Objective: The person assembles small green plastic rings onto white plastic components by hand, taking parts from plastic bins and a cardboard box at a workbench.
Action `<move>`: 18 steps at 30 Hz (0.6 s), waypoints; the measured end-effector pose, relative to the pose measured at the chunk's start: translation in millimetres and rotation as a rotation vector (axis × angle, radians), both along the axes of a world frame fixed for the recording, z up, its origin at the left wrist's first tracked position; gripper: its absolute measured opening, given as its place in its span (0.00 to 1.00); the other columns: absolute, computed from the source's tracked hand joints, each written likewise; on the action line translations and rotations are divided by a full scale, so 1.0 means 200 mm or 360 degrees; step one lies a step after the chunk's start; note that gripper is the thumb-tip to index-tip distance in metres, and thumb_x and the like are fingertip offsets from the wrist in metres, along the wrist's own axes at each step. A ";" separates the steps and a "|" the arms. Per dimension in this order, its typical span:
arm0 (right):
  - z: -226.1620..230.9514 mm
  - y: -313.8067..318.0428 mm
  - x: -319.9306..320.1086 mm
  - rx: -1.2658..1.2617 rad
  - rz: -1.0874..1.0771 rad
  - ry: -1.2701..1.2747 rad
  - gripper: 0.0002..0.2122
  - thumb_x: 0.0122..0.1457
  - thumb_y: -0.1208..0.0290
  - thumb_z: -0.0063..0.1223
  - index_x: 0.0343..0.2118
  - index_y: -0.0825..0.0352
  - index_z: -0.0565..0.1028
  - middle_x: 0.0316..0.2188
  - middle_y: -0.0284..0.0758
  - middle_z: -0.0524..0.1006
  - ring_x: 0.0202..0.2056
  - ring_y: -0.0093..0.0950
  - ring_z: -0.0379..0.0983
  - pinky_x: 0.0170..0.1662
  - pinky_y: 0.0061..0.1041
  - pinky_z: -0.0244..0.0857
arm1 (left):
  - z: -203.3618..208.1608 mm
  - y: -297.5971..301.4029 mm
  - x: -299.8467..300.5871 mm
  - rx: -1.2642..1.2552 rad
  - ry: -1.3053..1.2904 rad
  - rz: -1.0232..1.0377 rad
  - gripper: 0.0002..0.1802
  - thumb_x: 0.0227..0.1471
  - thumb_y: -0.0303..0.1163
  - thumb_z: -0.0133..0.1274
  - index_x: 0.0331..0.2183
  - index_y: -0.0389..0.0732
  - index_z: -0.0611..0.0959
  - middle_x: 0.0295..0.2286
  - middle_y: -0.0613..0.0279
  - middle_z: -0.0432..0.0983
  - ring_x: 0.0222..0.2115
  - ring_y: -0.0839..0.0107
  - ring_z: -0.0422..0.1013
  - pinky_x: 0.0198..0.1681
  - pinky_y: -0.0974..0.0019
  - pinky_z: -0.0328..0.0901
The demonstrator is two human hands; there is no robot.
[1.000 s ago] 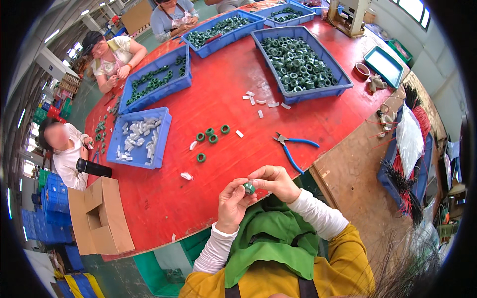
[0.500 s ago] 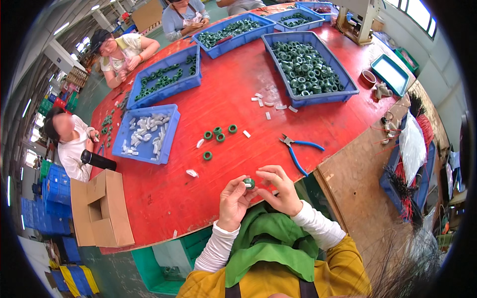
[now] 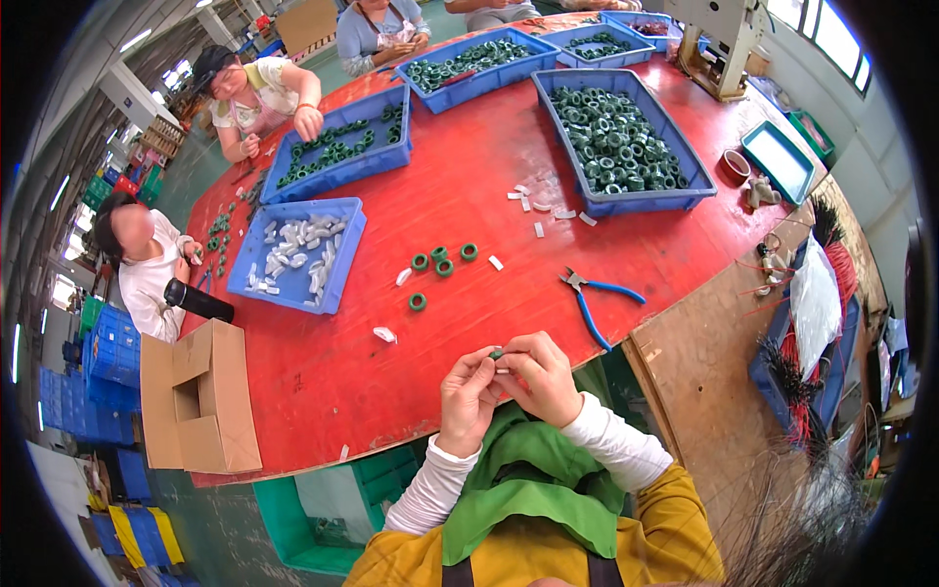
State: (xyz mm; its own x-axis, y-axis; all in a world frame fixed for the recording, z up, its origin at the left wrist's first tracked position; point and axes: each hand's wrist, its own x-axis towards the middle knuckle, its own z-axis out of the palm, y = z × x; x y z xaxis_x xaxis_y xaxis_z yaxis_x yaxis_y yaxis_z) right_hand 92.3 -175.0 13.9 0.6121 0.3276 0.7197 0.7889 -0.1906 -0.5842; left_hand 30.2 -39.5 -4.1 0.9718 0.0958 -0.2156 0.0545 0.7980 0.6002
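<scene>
A small dark green ring point(image 3: 496, 354) is pinched in front of me at the table's near edge, partly covered by fingers. My left hand point(image 3: 468, 406) grips it between thumb and forefinger. From the other side, the thumb and fingertips of my right hand point(image 3: 541, 380) close on the same ring. A bit of white shows beside it, mostly hidden. Farther up the table several loose green rings point(image 3: 444, 267) lie in a group. White strips point(image 3: 496, 262) and a curved white piece point(image 3: 385, 335) lie around them. Blue-handled cutting pliers point(image 3: 590, 295) rest open to the right.
A blue tray point(image 3: 333, 301) of white pieces stands left; a larger blue tray point(image 3: 650, 207) of green rings stands far right. An open cardboard box point(image 3: 233, 411) sits at the left corner. Co-workers sit along the far left side. A press-like machine point(image 3: 719, 59) stands at the back right.
My right fingers have come in from spread apart to pinch the ring with my left hand. The ring has turned. A co-worker's hand now reaches over a blue tray at the far left.
</scene>
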 end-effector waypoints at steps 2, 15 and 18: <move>-0.01 0.00 -0.01 -0.0019 -0.0025 -0.0019 0.11 0.37 0.77 0.62 0.27 0.66 0.75 0.30 0.33 0.73 0.29 0.33 0.70 0.30 0.31 0.66 | 0.00 -0.01 0.00 0.0009 -0.0005 -0.0002 0.10 0.57 0.24 0.48 0.42 0.36 0.77 0.37 0.57 0.77 0.37 0.69 0.74 0.41 0.64 0.71; 0.07 -0.05 -0.07 -0.0354 -0.0205 -0.0349 0.10 0.41 0.74 0.60 0.28 0.60 0.73 0.37 0.29 0.78 0.44 0.30 0.72 0.47 0.35 0.63 | 0.02 -0.01 0.06 -0.0063 0.0036 0.0147 0.06 0.57 0.23 0.49 0.38 0.38 0.76 0.34 0.58 0.77 0.34 0.69 0.75 0.37 0.66 0.71; 0.03 -0.04 -0.06 -0.0288 -0.0142 -0.0291 0.10 0.43 0.73 0.62 0.29 0.60 0.72 0.39 0.30 0.79 0.45 0.29 0.72 0.47 0.35 0.63 | 0.01 -0.01 0.05 -0.0011 -0.0024 0.0143 0.06 0.57 0.25 0.48 0.39 0.39 0.77 0.35 0.56 0.78 0.36 0.68 0.75 0.38 0.66 0.71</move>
